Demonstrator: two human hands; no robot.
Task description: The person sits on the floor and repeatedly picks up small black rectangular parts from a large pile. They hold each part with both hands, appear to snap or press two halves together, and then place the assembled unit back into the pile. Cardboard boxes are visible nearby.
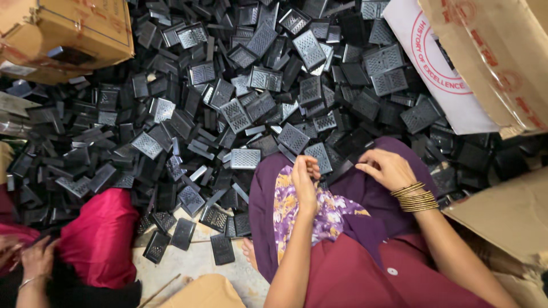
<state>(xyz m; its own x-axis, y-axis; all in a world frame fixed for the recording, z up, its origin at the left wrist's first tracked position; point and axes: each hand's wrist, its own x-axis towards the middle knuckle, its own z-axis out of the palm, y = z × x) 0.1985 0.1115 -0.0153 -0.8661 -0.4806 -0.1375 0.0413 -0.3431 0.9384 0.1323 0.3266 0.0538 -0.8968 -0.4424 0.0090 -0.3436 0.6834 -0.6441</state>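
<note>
The left hand (304, 181) is curled with its fingers folded in toward the palm, and whether they pinch anything small I cannot tell; the right hand (387, 169) is half open, fingers bent loosely, with nothing visibly gripped, a stack of gold bangles (415, 197) on its wrist. Both hover over the purple lap (365, 191), at the near edge of a great heap of black plastic grille plates (245, 108) covering the floor (194, 265). The nearest plate (318, 156) lies just beyond the left hand. These look light, stiff and thin, flat rectangles with perforated mesh faces and raised rims, best pinched by the long edges; smooth moulded plastic, likely slightly slippery. Cardboard boxes (68, 34) flank the heap
</note>
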